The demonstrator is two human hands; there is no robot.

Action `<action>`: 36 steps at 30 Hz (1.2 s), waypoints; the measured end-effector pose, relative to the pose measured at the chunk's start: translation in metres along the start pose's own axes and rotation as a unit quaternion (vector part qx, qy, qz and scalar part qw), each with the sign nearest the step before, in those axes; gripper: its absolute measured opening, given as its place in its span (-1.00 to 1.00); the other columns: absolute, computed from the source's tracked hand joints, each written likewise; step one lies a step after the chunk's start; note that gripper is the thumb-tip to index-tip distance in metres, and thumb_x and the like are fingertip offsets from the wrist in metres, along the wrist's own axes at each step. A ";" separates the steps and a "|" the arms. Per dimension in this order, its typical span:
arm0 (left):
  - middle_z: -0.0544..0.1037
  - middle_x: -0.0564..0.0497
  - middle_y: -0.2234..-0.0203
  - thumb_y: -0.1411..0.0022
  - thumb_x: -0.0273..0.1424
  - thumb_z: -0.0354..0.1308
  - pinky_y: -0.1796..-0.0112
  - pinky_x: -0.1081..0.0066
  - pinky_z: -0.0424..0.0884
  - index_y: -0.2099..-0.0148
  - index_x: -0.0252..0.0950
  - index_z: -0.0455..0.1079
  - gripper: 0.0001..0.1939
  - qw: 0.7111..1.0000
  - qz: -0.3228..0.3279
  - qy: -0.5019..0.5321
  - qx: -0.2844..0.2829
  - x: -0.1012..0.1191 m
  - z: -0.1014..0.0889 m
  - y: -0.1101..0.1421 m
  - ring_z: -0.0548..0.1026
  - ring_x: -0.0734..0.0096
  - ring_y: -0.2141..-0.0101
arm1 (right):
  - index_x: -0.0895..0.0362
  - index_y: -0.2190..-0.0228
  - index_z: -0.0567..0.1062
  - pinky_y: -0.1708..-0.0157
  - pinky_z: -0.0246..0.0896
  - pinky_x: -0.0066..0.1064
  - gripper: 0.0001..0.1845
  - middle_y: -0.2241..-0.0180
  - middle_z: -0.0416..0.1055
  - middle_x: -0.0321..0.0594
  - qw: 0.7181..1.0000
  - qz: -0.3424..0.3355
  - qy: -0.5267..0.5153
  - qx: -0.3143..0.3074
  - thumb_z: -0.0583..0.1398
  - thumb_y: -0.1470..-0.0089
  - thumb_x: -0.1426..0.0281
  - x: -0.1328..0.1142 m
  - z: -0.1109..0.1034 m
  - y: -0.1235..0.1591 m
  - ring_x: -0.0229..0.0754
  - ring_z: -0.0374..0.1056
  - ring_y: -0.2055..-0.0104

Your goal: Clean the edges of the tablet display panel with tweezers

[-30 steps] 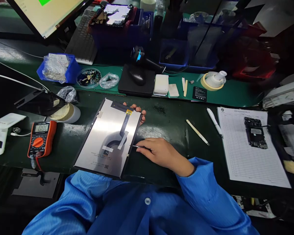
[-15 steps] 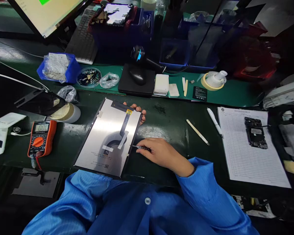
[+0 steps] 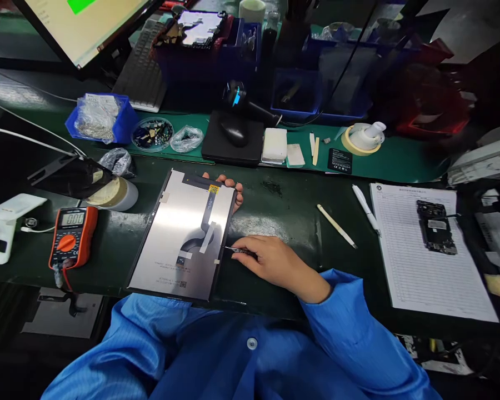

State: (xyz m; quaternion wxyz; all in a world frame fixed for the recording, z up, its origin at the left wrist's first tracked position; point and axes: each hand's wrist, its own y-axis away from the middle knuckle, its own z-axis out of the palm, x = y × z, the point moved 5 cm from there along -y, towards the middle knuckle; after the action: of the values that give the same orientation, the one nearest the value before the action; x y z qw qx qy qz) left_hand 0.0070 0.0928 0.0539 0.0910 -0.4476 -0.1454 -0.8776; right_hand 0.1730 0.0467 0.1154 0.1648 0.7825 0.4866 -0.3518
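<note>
A tablet-sized display panel [image 3: 158, 239] lies tilted in front of me, its silvery back facing up. A black flex cable [image 3: 209, 214] runs along it, with strips of pale tape [image 3: 208, 238] across. My left hand [image 3: 236, 195] grips the panel from beneath; only its fingertips show, curled past the far right edge. Pinched between the thumb and fingers of my right hand [image 3: 273, 260] are thin metal tweezers [image 3: 238, 250]. Their point is close to the panel's right edge; whether it touches, I cannot tell.
To the left stand an orange multimeter [image 3: 72, 236] and a tape roll [image 3: 112, 193]. On the right are a white stick [image 3: 336, 225], a pen [image 3: 365, 208] and paper sheets [image 3: 433, 289] bearing a circuit board [image 3: 435, 226]. Behind sit a mouse [image 3: 233, 132] and a scanner [image 3: 250, 103].
The panel has shifted a little to the left and its tilt has changed, with my left fingers moving along. My right hand with the tweezers has stayed almost where it was.
</note>
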 end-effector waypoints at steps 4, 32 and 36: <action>0.48 -0.13 -0.10 -0.44 0.09 -0.50 -0.25 -0.13 0.20 -0.20 -0.26 0.34 -0.22 0.999 -0.009 0.040 0.017 -0.001 -0.003 -0.010 0.08 0.00 -0.34 | 0.11 0.11 0.57 0.25 0.36 -0.38 -0.81 0.22 0.61 -0.20 0.999 -0.019 0.023 0.028 0.16 -0.36 0.37 0.001 0.000 -0.001 -0.15 0.54 0.23; 0.46 -0.13 -0.11 -0.33 0.22 -0.56 -0.26 -0.21 0.11 -0.22 -0.21 0.29 -0.12 0.999 0.003 0.044 0.017 0.006 0.000 -0.007 0.01 0.01 -0.34 | 0.08 0.15 0.59 0.24 0.35 -0.39 -0.87 0.23 0.62 -0.25 1.000 0.015 0.011 0.025 0.23 -0.30 0.39 0.002 -0.003 -0.002 -0.16 0.53 0.23; 0.47 -0.13 -0.08 -0.27 0.28 -0.58 -0.25 -0.20 0.10 -0.17 -0.20 0.32 -0.07 0.999 0.004 0.044 0.027 0.006 -0.001 -0.007 -0.01 0.00 -0.35 | 0.06 0.13 0.60 0.27 0.34 -0.38 -0.80 0.23 0.62 -0.23 0.999 0.017 0.038 0.019 0.16 -0.36 0.33 0.004 -0.002 -0.002 -0.16 0.53 0.24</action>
State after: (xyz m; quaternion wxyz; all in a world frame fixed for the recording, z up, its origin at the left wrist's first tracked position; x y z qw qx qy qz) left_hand 0.0005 0.0993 0.0570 0.1130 -0.4066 -0.1633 -0.8918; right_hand 0.1730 0.0513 0.1140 0.1373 0.8064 0.4725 -0.3280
